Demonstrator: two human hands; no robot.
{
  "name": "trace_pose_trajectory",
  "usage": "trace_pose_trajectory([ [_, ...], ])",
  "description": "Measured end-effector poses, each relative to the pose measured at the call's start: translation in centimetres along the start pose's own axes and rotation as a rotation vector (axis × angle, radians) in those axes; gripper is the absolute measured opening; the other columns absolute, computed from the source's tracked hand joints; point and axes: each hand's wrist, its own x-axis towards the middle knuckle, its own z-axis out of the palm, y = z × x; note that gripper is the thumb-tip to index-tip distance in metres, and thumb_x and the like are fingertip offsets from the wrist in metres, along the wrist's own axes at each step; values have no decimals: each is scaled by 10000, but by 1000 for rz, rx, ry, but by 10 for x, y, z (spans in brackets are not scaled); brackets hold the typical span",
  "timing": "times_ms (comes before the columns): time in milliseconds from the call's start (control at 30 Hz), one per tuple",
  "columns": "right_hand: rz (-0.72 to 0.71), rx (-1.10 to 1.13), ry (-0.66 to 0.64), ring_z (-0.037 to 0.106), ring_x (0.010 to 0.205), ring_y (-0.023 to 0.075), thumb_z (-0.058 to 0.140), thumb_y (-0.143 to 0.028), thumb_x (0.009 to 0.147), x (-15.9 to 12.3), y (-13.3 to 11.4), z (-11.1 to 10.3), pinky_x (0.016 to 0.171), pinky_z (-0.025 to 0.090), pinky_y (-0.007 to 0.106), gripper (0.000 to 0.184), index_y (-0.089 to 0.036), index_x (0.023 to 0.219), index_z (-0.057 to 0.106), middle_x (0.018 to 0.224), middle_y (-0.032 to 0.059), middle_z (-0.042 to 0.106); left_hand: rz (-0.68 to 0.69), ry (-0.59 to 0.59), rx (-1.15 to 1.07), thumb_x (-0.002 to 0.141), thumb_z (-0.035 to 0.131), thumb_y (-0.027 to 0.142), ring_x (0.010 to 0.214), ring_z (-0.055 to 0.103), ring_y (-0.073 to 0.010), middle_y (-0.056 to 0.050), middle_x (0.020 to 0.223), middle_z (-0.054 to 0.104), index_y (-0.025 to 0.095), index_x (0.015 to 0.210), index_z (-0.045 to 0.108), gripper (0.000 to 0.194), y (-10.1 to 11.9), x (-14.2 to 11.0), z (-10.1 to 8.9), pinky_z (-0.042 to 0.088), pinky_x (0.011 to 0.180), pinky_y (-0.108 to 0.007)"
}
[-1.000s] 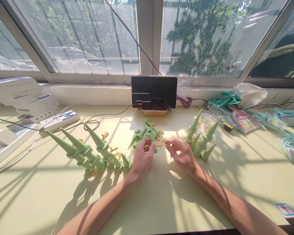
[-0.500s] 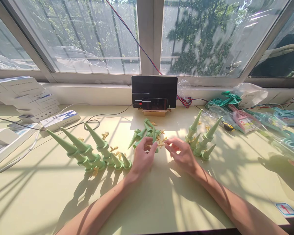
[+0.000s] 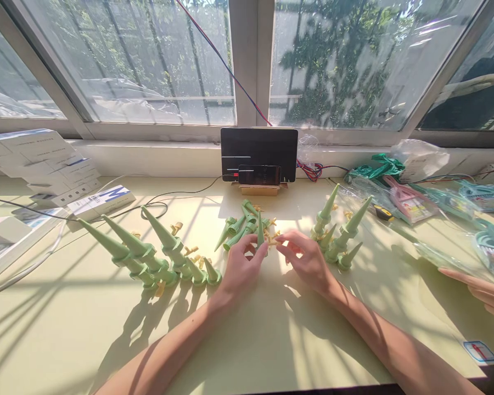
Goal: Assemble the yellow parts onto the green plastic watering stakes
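Note:
At the middle of the table, my left hand (image 3: 243, 263) is closed around a green cone (image 3: 260, 230) that points up. Facing it, my right hand (image 3: 307, 258) pinches a small tan peg (image 3: 274, 241) between thumb and fingertips, close to the cone. Behind my hands lies a pile of loose green cone and tube pieces (image 3: 236, 227), with small tan pieces (image 3: 270, 224) at its right. To my left stand several green spiked assemblies (image 3: 148, 258) with tan pegs sticking out. More such spiked assemblies (image 3: 348, 233) stand just beyond my right hand.
A black tablet (image 3: 259, 145) and a phone (image 3: 259, 175) lean on a cardboard stand (image 3: 259, 190) by the window. White boxes (image 3: 102, 201) and cables are at left. At right lie plastic-bagged items (image 3: 411, 203), a yellow-black tool (image 3: 382, 213) and another person's hand (image 3: 477, 288).
The other person's hand has come further in from the right, and bagged items there have shifted. My left hand and its cone have moved slightly right; my right hand is almost still.

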Motion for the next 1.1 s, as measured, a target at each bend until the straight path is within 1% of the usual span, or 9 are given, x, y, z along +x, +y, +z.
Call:
trace_pose_trajectory([
  [167, 4, -1, -12, 559, 544, 142, 597, -370, 937, 0, -1, 0, 545, 503, 345, 156, -264, 985, 700, 929, 54, 647, -11, 5, 13, 884, 621, 463, 703, 548, -138, -38, 863, 672, 202, 936, 691, 275, -1, 0, -1, 430, 540, -230],
  [433, 8, -1, -8, 576, 579, 152, 601, -387, 935, 0, 1, 1, 543, 523, 346, 180, -256, 991, 711, 946, 71, 659, 16, -24, 36, 905, 596, 443, 728, 538, -137, -21, 888, 675, 219, 948, 708, 254, 2, 0, -1, 459, 597, -242],
  [667, 14, -7, -4, 570, 565, 152, 609, -370, 931, 0, 2, 1, 544, 526, 362, 155, -266, 981, 712, 935, 67, 662, 19, -43, 56, 919, 576, 440, 741, 545, -146, -32, 893, 671, 206, 923, 680, 256, 0, 1, 0, 449, 604, -257],
  [867, 13, -13, -6, 575, 586, 146, 616, -343, 931, -1, 5, 3, 552, 522, 343, 136, -263, 986, 711, 918, 56, 655, 12, -52, 58, 925, 560, 454, 727, 544, -151, -29, 869, 646, 212, 907, 647, 258, 0, -1, 1, 439, 603, -260],
  [1100, 19, -13, -3, 568, 598, 148, 617, -377, 931, 0, 6, 4, 534, 518, 323, 175, -241, 983, 713, 884, 59, 648, 21, -44, 60, 920, 566, 460, 701, 543, -146, -27, 858, 645, 216, 915, 656, 260, -1, -1, 1, 426, 585, -255],
])
